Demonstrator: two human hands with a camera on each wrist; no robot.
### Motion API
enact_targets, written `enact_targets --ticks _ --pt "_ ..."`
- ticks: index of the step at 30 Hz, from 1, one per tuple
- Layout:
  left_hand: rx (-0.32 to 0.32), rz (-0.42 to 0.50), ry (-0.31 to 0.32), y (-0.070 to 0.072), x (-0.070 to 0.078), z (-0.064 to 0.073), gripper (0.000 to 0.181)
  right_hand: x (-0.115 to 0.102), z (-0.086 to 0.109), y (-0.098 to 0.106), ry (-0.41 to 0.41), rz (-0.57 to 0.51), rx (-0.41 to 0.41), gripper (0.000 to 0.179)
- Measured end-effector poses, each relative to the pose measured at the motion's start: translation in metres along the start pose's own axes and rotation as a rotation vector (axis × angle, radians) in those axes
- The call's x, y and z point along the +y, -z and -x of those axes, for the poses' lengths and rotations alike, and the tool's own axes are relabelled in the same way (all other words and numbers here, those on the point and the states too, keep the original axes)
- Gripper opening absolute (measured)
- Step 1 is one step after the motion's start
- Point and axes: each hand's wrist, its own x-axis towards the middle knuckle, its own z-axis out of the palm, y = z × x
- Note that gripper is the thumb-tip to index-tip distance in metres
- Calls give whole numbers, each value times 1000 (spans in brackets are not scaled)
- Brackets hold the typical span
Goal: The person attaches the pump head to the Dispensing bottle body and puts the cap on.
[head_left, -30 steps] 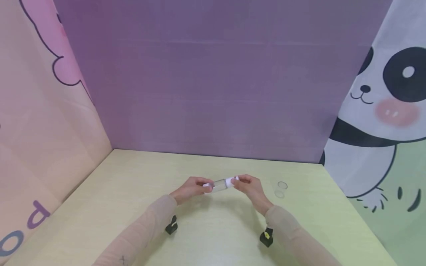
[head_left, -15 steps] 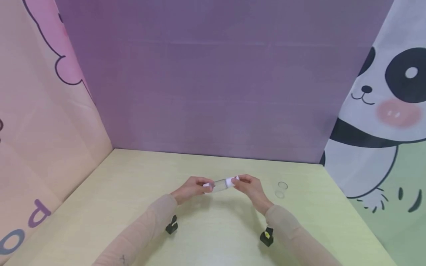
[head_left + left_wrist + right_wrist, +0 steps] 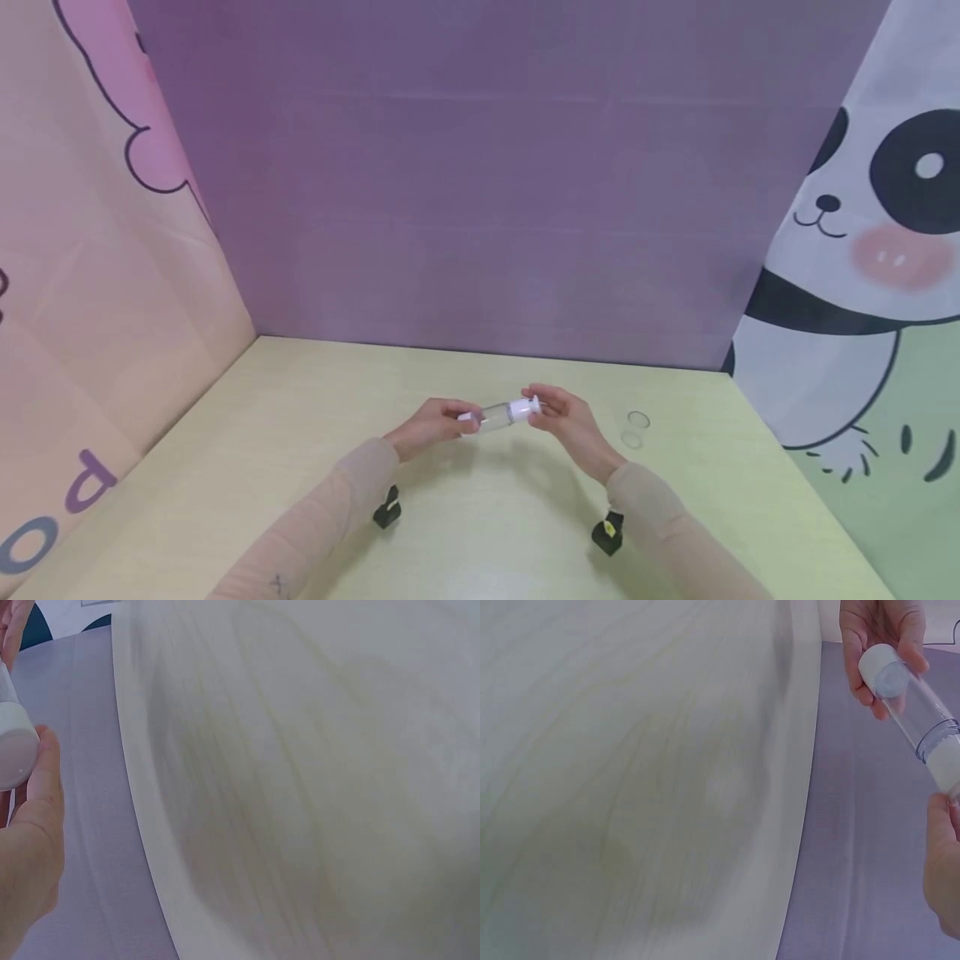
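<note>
A clear bottle (image 3: 495, 416) with white ends is held sideways above the table. My left hand (image 3: 432, 428) grips its white left end; the right wrist view shows that end (image 3: 880, 669) between thumb and fingers, with the see-through body (image 3: 916, 712) beyond. At the other end, my right hand (image 3: 570, 427) has its fingers spread loosely about the white top (image 3: 525, 407), thumb below and a finger above. In the right wrist view the right thumb's tip touches the white top (image 3: 946, 763). The left wrist view shows the white left end (image 3: 16, 746) close up, beside the left hand (image 3: 34, 832).
A see-through round piece (image 3: 632, 438), showing as thin ring outlines, is on the pale wooden table (image 3: 480, 517) right of the right hand. Black wrist devices (image 3: 387, 510) hang under both sleeves. A purple back panel (image 3: 480, 208) and printed side panels (image 3: 840, 242) enclose the table.
My right hand has loosened from its pinch on the white top; its fingers have spread and it has shifted slightly right. The left hand and the bottle stay nearly still.
</note>
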Motion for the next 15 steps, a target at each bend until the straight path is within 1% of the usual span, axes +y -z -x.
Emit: enact_targets --ticks 2,6,10,15 --pt "0 1 3 0 1 0 34 -1 0 0 7 -8 -6 49" --pt "-2 10 -3 0 1 0 35 -2 0 -1 6 3 8 46" --pt "-5 18 -14 0 1 0 34 -1 0 -2 10 11 18 46" --pt "-1 15 -8 0 1 0 32 2 -1 -3 7 28 35 47"
